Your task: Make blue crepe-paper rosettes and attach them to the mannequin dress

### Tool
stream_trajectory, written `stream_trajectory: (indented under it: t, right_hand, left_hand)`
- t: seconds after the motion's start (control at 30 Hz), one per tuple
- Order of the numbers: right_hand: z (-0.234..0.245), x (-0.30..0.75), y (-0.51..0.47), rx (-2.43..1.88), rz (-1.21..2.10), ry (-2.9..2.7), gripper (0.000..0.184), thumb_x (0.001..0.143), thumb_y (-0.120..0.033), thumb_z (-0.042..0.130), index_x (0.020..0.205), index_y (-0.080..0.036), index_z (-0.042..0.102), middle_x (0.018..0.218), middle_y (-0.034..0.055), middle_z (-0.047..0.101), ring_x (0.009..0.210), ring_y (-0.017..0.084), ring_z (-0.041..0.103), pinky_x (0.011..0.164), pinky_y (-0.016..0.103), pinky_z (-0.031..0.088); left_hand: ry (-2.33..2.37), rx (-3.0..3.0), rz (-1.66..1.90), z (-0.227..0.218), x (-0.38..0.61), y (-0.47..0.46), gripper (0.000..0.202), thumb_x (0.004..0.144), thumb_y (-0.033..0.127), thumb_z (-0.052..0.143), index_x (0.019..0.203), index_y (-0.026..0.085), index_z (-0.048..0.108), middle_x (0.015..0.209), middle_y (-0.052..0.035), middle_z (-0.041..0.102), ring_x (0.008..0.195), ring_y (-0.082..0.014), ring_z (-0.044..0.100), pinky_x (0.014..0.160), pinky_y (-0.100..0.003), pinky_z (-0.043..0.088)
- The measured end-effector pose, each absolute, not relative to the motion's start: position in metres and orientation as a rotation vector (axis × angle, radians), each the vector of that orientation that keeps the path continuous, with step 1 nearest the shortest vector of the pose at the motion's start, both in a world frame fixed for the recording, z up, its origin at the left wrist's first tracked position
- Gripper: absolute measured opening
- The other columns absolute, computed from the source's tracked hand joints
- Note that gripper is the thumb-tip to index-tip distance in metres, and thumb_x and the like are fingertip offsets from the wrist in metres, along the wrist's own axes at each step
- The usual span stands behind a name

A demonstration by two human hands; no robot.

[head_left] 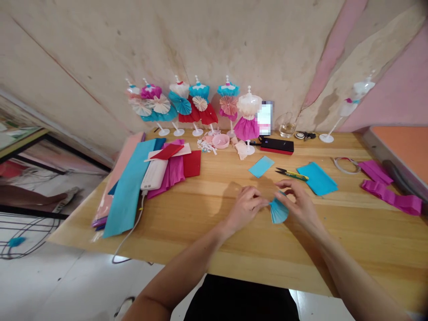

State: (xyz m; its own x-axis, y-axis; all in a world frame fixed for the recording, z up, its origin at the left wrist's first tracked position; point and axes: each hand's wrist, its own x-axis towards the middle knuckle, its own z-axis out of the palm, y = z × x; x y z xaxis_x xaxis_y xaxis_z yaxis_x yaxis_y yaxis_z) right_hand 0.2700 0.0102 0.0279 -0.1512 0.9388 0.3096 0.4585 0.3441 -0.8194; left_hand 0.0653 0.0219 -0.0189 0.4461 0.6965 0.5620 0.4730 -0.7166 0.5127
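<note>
Pinching a pleated blue crepe-paper fan at the centre of the wooden tabletop, the left hand closes on its narrow end; the right hand curves half open beside it (finished paper-dressed mannequins line the rear edge).

Our blue pleated paper fan, narrow end up, flaring down toward us, tilted slightly, pinched at the top by our left hand, our right hand close beside

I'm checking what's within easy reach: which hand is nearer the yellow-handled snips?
Right. The right hand is just below the yellow-handled snips, not touching them, while the left hand is farther off, below and to their left.
</note>
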Motion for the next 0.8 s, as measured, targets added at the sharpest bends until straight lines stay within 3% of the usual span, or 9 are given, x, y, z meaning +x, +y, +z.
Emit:
stream_trajectory:
  t: [0.17,0.33,0.8]
  right_hand:
    - [0.029,0.269,0.008,-1.108,0.226,-2.073,0.01,0.088,-0.024,0.06,0.097,-0.026,0.063,0.11,0.007,0.061,0.11,0.026,0.054,0.092,0.045,0.042]
    - [0.023,0.263,0.006,-1.14,0.132,-2.179,0.019,0.088,-0.024,0.059,0.107,-0.024,0.059,0.112,0.009,0.061,0.11,0.028,0.054,0.089,0.045,0.043]
    - [0.025,0.26,0.001,-1.307,0.019,-2.294,0.022,0.087,-0.024,0.054,0.109,-0.02,0.054,0.109,0.0101,0.062,0.103,0.029,0.054,0.082,0.043,0.04]
  left_hand:
    - [1.164,2.308,1.272,-0.022,0.061,0.026,0.019,0.091,0.033,0.057,0.092,0.023,0.073,0.084,-0.0038,0.056,0.085,-0.0153,0.051,0.082,-0.033,0.04]
    - [1.185,2.328,1.299,-0.02,0.062,0.024,0.018,0.092,0.031,0.056,0.093,0.022,0.072,0.085,-0.0032,0.058,0.085,-0.0145,0.052,0.085,-0.034,0.039]
    - [1.207,2.521,1.206,-0.012,0.062,0.019,0.018,0.093,0.03,0.054,0.095,0.023,0.071,0.084,-0.0032,0.058,0.082,-0.0149,0.05,0.081,-0.034,0.037]
